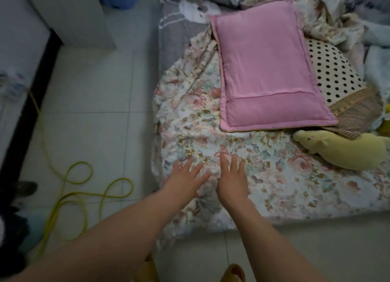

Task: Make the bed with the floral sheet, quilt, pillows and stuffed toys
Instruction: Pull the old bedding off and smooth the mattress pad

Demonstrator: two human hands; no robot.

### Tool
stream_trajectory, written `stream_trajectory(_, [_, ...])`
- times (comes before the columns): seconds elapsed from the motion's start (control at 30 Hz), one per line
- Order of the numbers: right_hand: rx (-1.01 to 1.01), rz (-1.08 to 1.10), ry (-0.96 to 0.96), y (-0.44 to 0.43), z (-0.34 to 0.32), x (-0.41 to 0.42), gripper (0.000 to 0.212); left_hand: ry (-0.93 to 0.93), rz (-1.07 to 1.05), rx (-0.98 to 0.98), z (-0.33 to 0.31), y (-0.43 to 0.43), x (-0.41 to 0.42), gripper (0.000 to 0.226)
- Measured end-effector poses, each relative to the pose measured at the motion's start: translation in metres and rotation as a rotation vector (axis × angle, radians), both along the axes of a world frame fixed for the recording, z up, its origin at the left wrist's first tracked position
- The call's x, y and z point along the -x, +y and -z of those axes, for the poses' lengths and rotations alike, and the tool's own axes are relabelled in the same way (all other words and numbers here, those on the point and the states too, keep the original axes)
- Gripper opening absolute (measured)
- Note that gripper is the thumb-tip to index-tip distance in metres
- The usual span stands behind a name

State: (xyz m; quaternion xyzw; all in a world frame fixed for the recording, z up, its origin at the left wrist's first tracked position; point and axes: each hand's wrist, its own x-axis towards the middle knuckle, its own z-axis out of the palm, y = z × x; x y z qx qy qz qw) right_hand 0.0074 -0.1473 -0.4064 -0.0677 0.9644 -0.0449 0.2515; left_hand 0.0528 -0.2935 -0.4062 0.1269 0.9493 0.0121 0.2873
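Pale floral-print fabric sheet [285, 182] rumpled under both palms | left hand [185, 177] and right hand [232, 176] flat, fingers straight and spread, holding nothing | likely light, limp, creases easily: pinch its loose edge left of the left hand | flat pink rectangular pillow [268, 71] beyond the fingertips, looks soft

Both hands flat on floral sheet [263, 176]: left hand [185, 181], right hand [232, 180], fingers straight. Pink pillow [266, 71] just beyond, yellow stuffed toy [346, 151] to the right.
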Motion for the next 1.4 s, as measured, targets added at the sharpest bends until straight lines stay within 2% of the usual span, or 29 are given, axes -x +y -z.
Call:
stream_trajectory(0.2, [-0.013,-0.045,-0.018,-0.061,-0.023,0.002,0.076,0.016,-0.021,0.011,-0.022,-0.054,-0.005,0.071])
stream_trajectory(0.4, [0.027,-0.082,-0.042,-0.102,-0.033,0.03,0.08,0.007,-0.076,0.007,-0.039,-0.085,0.022,0.062])
stream_trajectory(0.77, [0.089,-0.073,-0.082,-0.148,-0.028,0.124,0.08,0.012,-0.081,0.035,-0.042,-0.133,0.137,0.071])
stream_trajectory(1.07, [0.124,0.009,-0.079,-0.179,-0.029,0.17,0.085,-0.027,-0.024,0.034,-0.02,-0.172,0.202,0.069])
stream_trajectory(1.2, [0.105,0.08,-0.052,-0.199,-0.023,0.204,0.088,0.112,0.016,-0.016,-0.02,-0.212,0.249,0.078])
stream_trajectory(1.3, [0.083,0.1,-0.037,-0.218,-0.023,0.227,0.088,0.034,0.062,0.002,-0.018,-0.24,0.271,0.067])
stream_trajectory(1.4, [0.116,0.145,-0.049,-0.251,-0.022,0.265,0.086,0.106,0.083,-0.025,-0.013,-0.271,0.311,0.065])
